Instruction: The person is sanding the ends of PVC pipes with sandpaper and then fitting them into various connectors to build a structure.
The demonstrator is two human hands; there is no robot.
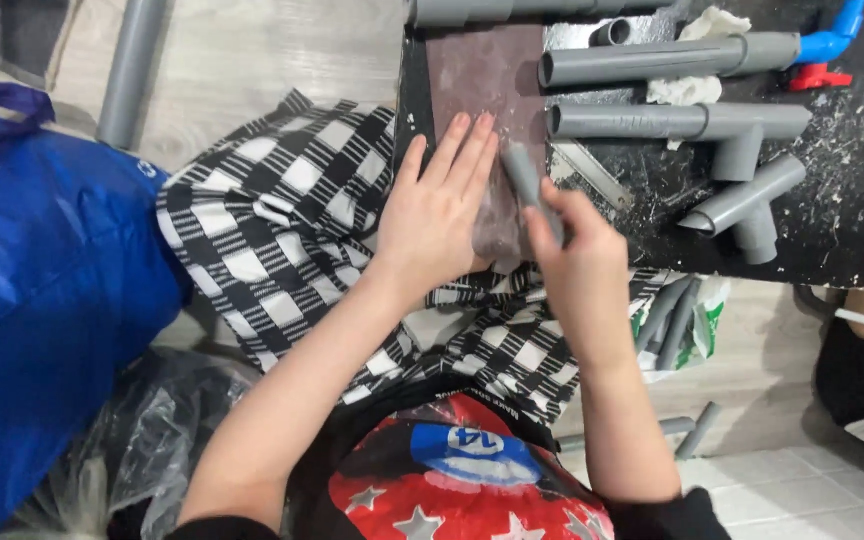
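Head view: looking down at two hands over a dark bench [852, 210].
Left hand [439, 205]: lies flat, fingers spread, on a brown sanding sheet [482, 75], likely to stop it sliding.
Right hand [577, 250]: grip closed around a short grey pipe piece [527, 180], its end tipped down onto the sheet.
Nearby: long grey pipes [642, 62] and a tee joint [747, 205] rest further back on the bench.
Lap: checked cloth [272, 230] under both arms.

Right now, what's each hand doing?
Left hand: open, flat on the brown sheet.
Right hand: closed around a short grey pipe.
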